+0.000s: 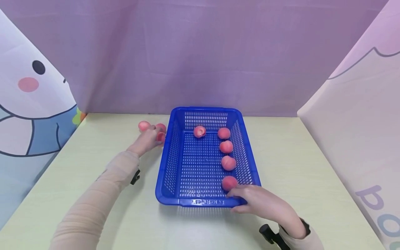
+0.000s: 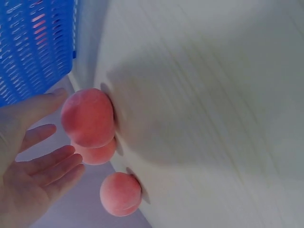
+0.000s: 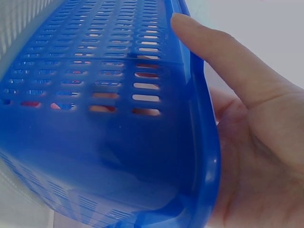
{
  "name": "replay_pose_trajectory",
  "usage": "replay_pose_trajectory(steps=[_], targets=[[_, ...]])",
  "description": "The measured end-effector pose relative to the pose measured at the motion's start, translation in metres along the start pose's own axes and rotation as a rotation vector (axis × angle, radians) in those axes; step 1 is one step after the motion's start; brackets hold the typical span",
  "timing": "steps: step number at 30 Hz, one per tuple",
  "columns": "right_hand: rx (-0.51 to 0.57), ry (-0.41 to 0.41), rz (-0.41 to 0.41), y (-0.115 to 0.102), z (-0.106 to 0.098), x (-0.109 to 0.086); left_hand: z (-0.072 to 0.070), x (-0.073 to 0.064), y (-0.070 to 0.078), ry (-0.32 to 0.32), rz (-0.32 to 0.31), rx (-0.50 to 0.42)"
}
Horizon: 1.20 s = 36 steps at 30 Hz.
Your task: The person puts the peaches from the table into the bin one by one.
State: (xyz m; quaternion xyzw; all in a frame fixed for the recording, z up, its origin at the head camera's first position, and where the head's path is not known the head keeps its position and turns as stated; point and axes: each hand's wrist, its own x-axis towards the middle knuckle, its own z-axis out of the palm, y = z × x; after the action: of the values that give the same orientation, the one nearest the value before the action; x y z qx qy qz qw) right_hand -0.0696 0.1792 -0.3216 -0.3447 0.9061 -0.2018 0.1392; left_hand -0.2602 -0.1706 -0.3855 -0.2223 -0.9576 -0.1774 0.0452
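A blue plastic basket (image 1: pixel 207 202) with slotted walls holds several pinkish-red peaches; one peach (image 1: pixel 199 131) lies toward its back left, the others line its right side. Left of the basket, my left hand (image 1: pixel 146 140) reaches to a peach (image 2: pixel 88 118) on the table. Its thumb and fingers are spread about that peach without closing round it. Just behind is a second peach (image 2: pixel 97 153), and a third peach (image 2: pixel 120 194) lies a little apart. At the front right corner, my right hand (image 1: pixel 264 205) grips the basket's rim, thumb (image 3: pixel 223 47) outside and fingers over the inside.
The pale table (image 1: pixel 290 166) extends on both sides of the basket. A purple cloth backdrop (image 1: pixel 203 59) stands close behind it. Printed panels rise at the left (image 1: pixel 28 132) and right (image 1: pixel 359 132).
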Motion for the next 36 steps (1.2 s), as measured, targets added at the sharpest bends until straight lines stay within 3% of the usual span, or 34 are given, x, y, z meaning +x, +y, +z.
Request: replay_pose_trajectory(steps=[9,24,30,36], targets=[[-0.005,0.010,-0.014,0.000,0.000,0.000,0.008,0.003,0.000,0.016,-0.008,0.002],[0.004,0.002,-0.006,0.000,0.001,0.001,0.020,0.009,-0.008,0.066,0.029,0.011],[-0.017,0.027,-0.043,0.001,0.001,0.001,0.026,0.011,-0.011,0.088,0.060,0.007],[-0.001,0.017,-0.032,0.001,0.001,0.002,0.026,0.012,-0.010,0.081,0.066,0.004]])
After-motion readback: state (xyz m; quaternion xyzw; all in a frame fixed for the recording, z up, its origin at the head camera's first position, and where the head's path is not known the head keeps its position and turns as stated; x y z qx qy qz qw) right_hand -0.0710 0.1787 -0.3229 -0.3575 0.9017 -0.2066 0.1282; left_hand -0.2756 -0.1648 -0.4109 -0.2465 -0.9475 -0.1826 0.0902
